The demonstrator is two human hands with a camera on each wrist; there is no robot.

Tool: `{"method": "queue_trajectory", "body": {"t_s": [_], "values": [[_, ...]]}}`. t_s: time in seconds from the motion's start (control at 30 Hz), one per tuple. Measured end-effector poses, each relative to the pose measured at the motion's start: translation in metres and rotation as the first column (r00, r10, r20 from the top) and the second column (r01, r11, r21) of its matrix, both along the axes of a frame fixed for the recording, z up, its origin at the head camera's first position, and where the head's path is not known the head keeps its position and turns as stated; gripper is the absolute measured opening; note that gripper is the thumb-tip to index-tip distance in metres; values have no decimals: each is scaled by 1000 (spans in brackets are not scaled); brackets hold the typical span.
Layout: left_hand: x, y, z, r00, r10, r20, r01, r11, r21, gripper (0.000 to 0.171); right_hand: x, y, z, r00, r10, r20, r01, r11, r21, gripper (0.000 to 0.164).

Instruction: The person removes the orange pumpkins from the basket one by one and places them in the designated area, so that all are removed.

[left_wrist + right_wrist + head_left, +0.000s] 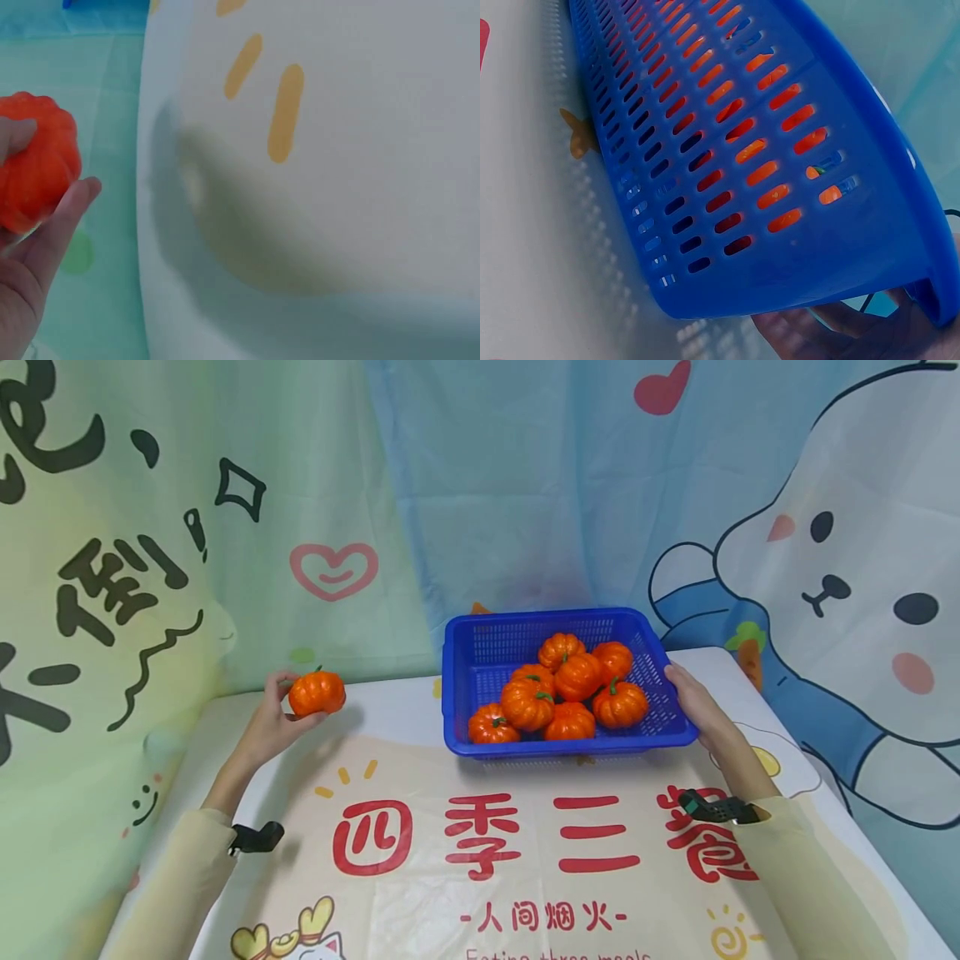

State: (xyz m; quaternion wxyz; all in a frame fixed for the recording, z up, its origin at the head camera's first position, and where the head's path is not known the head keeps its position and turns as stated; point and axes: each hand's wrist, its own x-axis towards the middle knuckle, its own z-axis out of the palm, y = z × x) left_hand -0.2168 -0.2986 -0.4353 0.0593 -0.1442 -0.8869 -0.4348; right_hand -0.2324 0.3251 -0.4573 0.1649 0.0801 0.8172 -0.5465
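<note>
My left hand (272,724) holds a small orange pumpkin (318,693) with a green stem above the far left of the table, thumb and fingers around it. The left wrist view shows that same pumpkin (49,161) at its left edge, partly cut off. A blue perforated plastic basket (570,747) with several similar pumpkins (528,704) inside stands right of centre. At the basket's right end, my right hand (693,700) grips the rim. From the right wrist, its fingers (802,334) show beneath the end of the basket (832,259), partly hidden by it.
A pale tablecloth (420,910) printed with red characters covers the white table. Behind it hangs a patterned curtain (495,527) with hearts and a cartoon animal. A thin cable (813,781) runs along the right side of the table.
</note>
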Motion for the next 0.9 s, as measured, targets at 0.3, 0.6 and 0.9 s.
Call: {"method": "queue_trajectory", "body": {"t_s": [0.3, 0.6, 0.9], "values": [[-12, -24, -17, 989, 33, 146, -35, 999, 13, 73, 1, 0, -2, 1000, -11, -6, 11, 1000, 4, 70], [-10, -28, -19, 986, -15, 167, 0, 996, 89, 67, 2, -1, -1, 1000, -6, -18, 7, 1000, 12, 70], [-10, -27, -18, 973, 25, 230, -48, 995, 93, 65, 3, -2, 1, 1000, -4, -20, 5, 1000, 20, 72]]}}
